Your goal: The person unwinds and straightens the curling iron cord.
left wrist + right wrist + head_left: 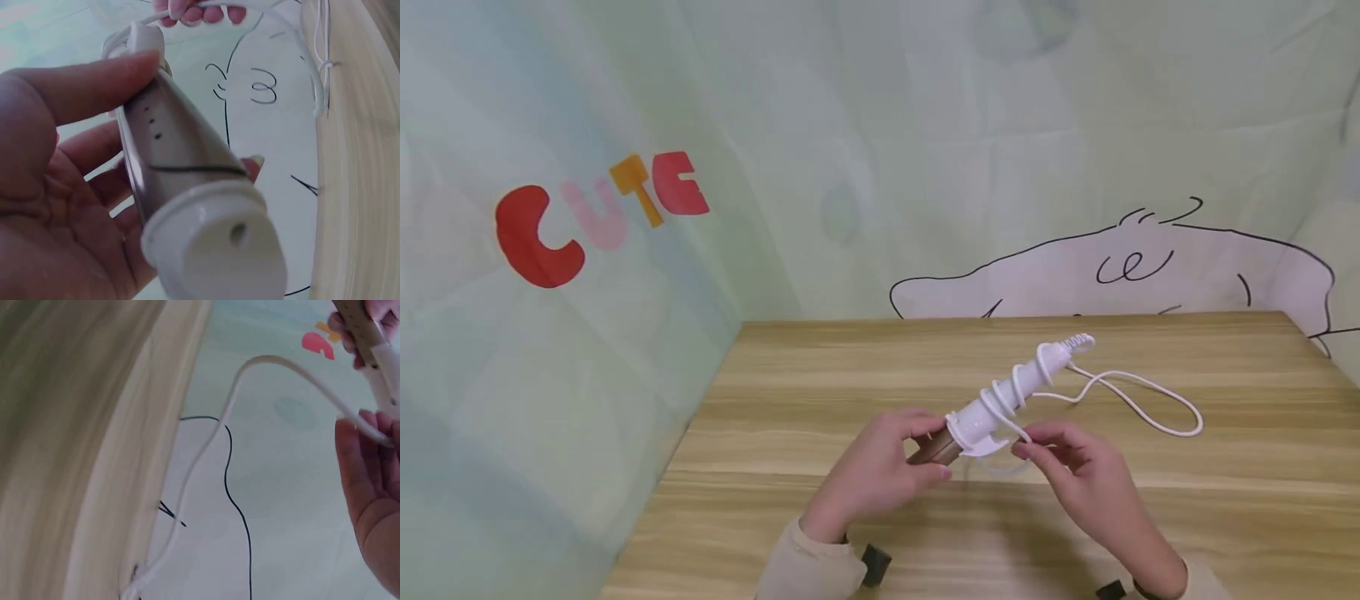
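Note:
A white curling iron [976, 421] with a brown barrel [181, 137] is held at a slant over the table. My left hand [883, 462] grips it by the barrel, thumb on one side and fingers on the other. The barrel's white end cap [219, 250], which has a small hole, faces the left wrist camera. Several turns of white cord [1018, 385] wind around the handle. Between thumb and fingers, my right hand [1086, 479] pinches the cord close to the lower end of the handle. Its fingers also show at the edge of the right wrist view.
A loose loop of the cord [1180, 433] lies on the wooden table [820, 358] to the right, beyond the right hand. Behind stands a pale cloth backdrop [850, 167] with a line drawing, and coloured letters [538, 237] are on its left side.

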`<state>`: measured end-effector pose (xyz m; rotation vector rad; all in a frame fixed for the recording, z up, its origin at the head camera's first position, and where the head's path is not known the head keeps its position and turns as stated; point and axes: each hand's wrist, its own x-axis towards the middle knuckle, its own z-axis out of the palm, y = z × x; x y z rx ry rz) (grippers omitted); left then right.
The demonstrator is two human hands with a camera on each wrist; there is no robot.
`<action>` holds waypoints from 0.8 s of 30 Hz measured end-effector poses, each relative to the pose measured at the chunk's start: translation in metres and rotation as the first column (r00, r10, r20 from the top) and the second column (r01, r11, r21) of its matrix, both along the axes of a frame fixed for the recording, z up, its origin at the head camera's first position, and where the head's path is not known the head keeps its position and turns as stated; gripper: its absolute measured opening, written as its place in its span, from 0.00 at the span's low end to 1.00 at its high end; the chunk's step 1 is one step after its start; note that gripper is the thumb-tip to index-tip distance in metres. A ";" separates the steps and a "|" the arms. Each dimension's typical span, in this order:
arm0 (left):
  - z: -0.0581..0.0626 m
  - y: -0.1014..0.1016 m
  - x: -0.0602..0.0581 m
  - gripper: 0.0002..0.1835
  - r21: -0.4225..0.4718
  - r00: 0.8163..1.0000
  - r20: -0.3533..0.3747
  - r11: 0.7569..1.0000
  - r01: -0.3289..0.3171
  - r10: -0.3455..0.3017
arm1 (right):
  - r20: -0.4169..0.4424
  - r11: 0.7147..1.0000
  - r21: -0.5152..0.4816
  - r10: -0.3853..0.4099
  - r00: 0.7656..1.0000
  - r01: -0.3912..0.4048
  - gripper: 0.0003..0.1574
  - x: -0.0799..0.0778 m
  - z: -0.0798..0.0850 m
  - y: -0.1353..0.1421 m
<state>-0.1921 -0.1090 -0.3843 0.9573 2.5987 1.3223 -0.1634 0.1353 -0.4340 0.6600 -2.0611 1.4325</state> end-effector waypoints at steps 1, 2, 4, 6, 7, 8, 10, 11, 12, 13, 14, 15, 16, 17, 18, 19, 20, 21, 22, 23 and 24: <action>-0.001 0.000 0.000 0.22 -0.017 1.000 -0.021 1.000 -0.023 0.023 | -0.010 0.999 0.031 -0.026 1.000 0.027 0.21 0.000 0.002 0.002; -0.002 0.000 -0.001 0.22 -0.035 0.998 -0.045 0.998 -0.045 0.044 | -0.012 0.997 0.065 -0.037 0.999 0.038 0.21 0.001 0.004 0.004; -0.004 0.001 -0.001 0.23 -0.074 0.992 -0.091 0.993 -0.095 0.088 | -0.027 0.992 0.119 -0.025 0.999 0.028 0.23 0.003 0.007 0.007; -0.006 0.003 -0.001 0.24 -0.125 0.980 -0.143 0.980 -0.155 0.137 | -0.032 0.988 0.153 0.027 0.999 -0.022 0.26 0.004 0.010 0.008; -0.007 0.004 -0.002 0.24 -0.150 0.972 -0.175 0.972 -0.183 0.156 | -0.026 0.985 0.163 0.059 0.998 -0.054 0.26 0.005 0.011 0.008; -0.008 0.005 -0.002 0.25 -0.177 0.964 -0.203 0.961 -0.210 0.173 | -0.010 0.982 0.170 0.087 0.996 -0.084 0.26 0.007 0.014 0.008; -0.009 0.006 -0.002 0.25 -0.237 0.947 -0.252 0.936 -0.260 0.199 | 0.025 0.977 0.174 0.125 0.992 -0.127 0.25 0.009 0.018 0.008; -0.010 0.007 -0.003 0.25 -0.266 0.939 -0.274 0.922 -0.280 0.206 | 0.049 0.972 0.184 0.137 0.989 -0.144 0.24 0.011 0.021 0.008; -0.011 0.007 -0.002 0.25 -0.293 0.931 -0.298 0.908 -0.299 0.211 | 0.064 0.967 0.205 0.140 0.988 -0.150 0.23 0.012 0.024 0.009; -0.012 0.007 -0.002 0.24 -0.322 0.926 -0.313 0.893 -0.314 0.212 | 0.063 0.962 0.228 0.139 0.988 -0.150 0.23 0.013 0.027 0.011; -0.013 0.007 -0.002 0.24 -0.354 0.919 -0.336 0.876 -0.327 0.207 | 0.053 0.956 0.259 0.127 0.990 -0.136 0.23 0.014 0.029 0.013; -0.014 0.007 -0.002 0.24 -0.382 0.916 -0.348 0.862 -0.332 0.199 | 0.031 0.950 0.287 0.117 0.993 -0.121 0.24 0.014 0.031 0.016; -0.015 0.008 -0.001 0.25 -0.411 0.913 -0.363 0.848 -0.335 0.185 | -0.001 0.946 0.307 0.111 0.994 -0.106 0.24 0.014 0.032 0.019; -0.016 0.008 -0.001 0.25 -0.438 0.913 -0.373 0.836 -0.331 0.165 | -0.036 0.942 0.322 0.109 0.993 -0.092 0.25 0.014 0.033 0.023; -0.016 0.008 0.000 0.26 -0.471 0.913 -0.383 0.822 -0.321 0.138 | -0.073 0.940 0.331 0.109 0.991 -0.079 0.24 0.013 0.033 0.026; -0.017 0.009 0.001 0.26 -0.500 0.917 -0.383 0.811 -0.305 0.108 | -0.102 0.940 0.334 0.109 0.989 -0.069 0.21 0.013 0.033 0.029; -0.017 0.010 0.002 0.27 -0.526 0.922 -0.380 0.801 -0.285 0.078 | -0.119 0.941 0.333 0.109 0.987 -0.064 0.17 0.013 0.033 0.032; -0.016 0.011 0.004 0.27 -0.546 0.929 -0.368 0.797 -0.258 0.049 | -0.129 0.943 0.325 0.116 0.985 -0.068 0.12 0.012 0.033 0.035; -0.015 0.011 0.005 0.27 -0.565 0.933 -0.360 0.791 -0.236 0.020 | -0.130 0.944 0.322 0.119 0.984 -0.071 0.07 0.012 0.034 0.037; -0.015 0.012 0.006 0.26 -0.581 0.936 -0.352 0.785 -0.213 -0.007 | -0.127 0.944 0.321 0.120 0.985 -0.073 0.04 0.011 0.035 0.039; -0.014 0.012 0.007 0.25 -0.593 0.938 -0.344 0.782 -0.192 -0.030 | -0.121 0.943 0.324 0.121 0.985 -0.076 0.07 0.011 0.036 0.042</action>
